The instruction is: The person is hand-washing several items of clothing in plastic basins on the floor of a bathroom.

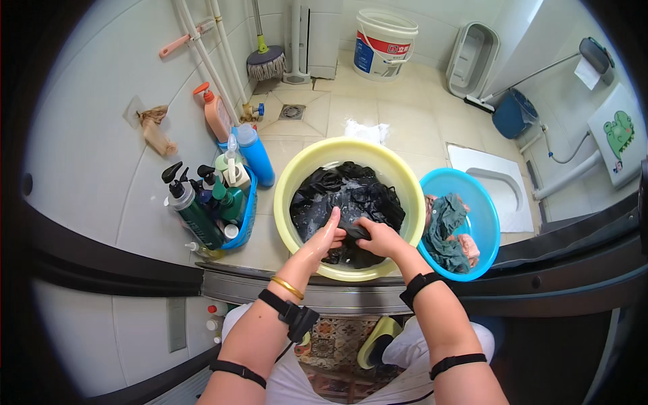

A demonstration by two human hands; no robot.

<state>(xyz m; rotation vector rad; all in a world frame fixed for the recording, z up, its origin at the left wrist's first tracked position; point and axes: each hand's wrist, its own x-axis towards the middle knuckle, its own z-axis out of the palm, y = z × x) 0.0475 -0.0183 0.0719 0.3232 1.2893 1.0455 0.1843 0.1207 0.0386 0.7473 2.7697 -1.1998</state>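
Note:
A pale yellow plastic basin (288,238) stands before me with dark wet clothing (349,190) in soapy water. My right hand (380,237) pinches a bunched fold of black cloth (357,231) above the basin's near side. Beside that fold, my left hand (324,238) has its thumb raised and its fingers extended, their tips close to or touching the cloth. Wet sheen shows on the left hand. To the right, a blue plastic basin (488,243) holds a crumpled green garment (446,233) and pink cloth (469,249).
A blue basket (247,220) of pump bottles stands left, beside a blue bottle (255,152). A metal door track (314,296) runs under the yellow basin's near side. Beyond are a floor drain (292,112), a mop (266,61), a white bucket (385,45) and a squat toilet (493,185).

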